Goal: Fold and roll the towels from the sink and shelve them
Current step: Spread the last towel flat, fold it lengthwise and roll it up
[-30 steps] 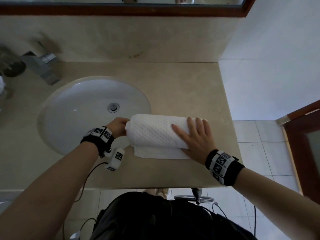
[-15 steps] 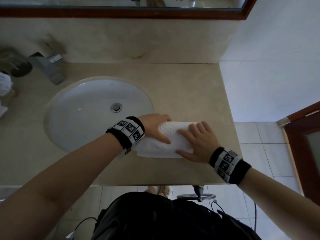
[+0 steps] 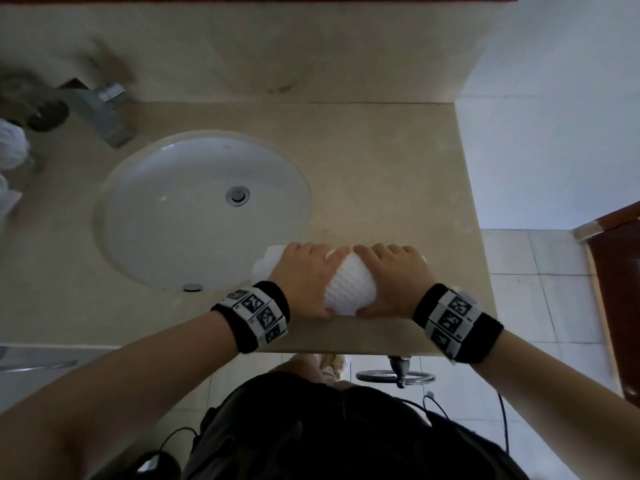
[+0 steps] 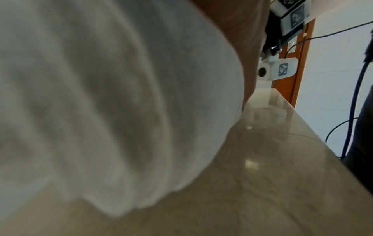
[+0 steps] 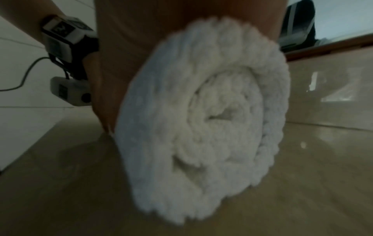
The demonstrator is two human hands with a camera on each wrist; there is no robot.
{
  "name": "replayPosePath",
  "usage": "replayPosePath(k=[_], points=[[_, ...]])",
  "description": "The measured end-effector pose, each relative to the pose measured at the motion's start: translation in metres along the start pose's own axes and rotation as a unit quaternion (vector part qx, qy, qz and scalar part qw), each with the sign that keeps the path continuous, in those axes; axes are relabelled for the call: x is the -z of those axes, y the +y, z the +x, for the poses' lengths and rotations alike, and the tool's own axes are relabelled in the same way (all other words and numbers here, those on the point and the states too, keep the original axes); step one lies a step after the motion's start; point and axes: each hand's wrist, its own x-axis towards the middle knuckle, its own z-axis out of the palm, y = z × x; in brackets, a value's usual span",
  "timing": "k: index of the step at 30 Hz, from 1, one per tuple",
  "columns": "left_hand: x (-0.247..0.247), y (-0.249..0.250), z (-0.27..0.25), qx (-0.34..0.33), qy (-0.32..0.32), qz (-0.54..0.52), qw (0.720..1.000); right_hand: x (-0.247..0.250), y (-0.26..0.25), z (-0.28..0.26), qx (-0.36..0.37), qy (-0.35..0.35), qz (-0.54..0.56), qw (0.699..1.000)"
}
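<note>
Towel [image 3: 349, 289], rolled and white, lies on the desk [image 3: 381, 188] under both hands; left hand [image 3: 304, 278] and right hand [image 3: 391, 278] curl over it. Left wrist: towel [image 4: 113, 99] fills the view beside the hand. Right wrist: its spiral end [image 5: 212, 115] faces the camera. Wristband markers carry no readable writing.

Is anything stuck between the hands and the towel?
No. The left hand and the right hand both wrap straight around the rolled towel on the counter, with nothing visible between them. No shelf shows in these pictures.
</note>
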Motion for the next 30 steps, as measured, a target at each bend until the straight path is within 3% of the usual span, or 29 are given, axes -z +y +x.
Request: replayPosePath(k=[9,14,16,21,24,26,27,28,30], points=[[0.01,0.006,-0.002,0.02,-0.026,-0.018,0.999,-0.01,-0.002,-0.002,0.0,0.024,-0.003,1.0],[0.037,0.0,0.019,0.022,-0.182,-0.12,0.976,-0.007,-0.003,-0.009,0.009,0.017,-0.006,1.0],[0.039,-0.002,0.025,0.034,-0.206,-0.139,0.968,-0.006,-0.002,-0.009,0.012,0.018,-0.008,1.0],[0.04,-0.002,0.023,0.02,-0.182,-0.125,0.975,0.008,-0.001,-0.005,0.0,-0.004,0.015,1.0],[0.037,0.004,0.015,0.015,-0.134,-0.097,0.986,0.022,0.004,-0.008,-0.039,-0.041,0.113,0.992],[0.036,0.007,0.008,0.015,-0.115,-0.07,0.991,0.027,0.017,-0.009,-0.085,-0.056,0.228,0.968],[0.036,0.006,0.006,0.018,-0.111,-0.068,0.991,0.027,0.025,-0.01,-0.118,-0.059,0.306,0.943],[0.035,0.004,0.004,0.019,-0.102,-0.075,0.992,0.025,0.032,-0.012,-0.157,-0.069,0.388,0.905],[0.033,-0.001,-0.004,0.025,-0.083,-0.094,0.992,0.018,0.035,-0.016,-0.222,-0.067,0.561,0.795]])
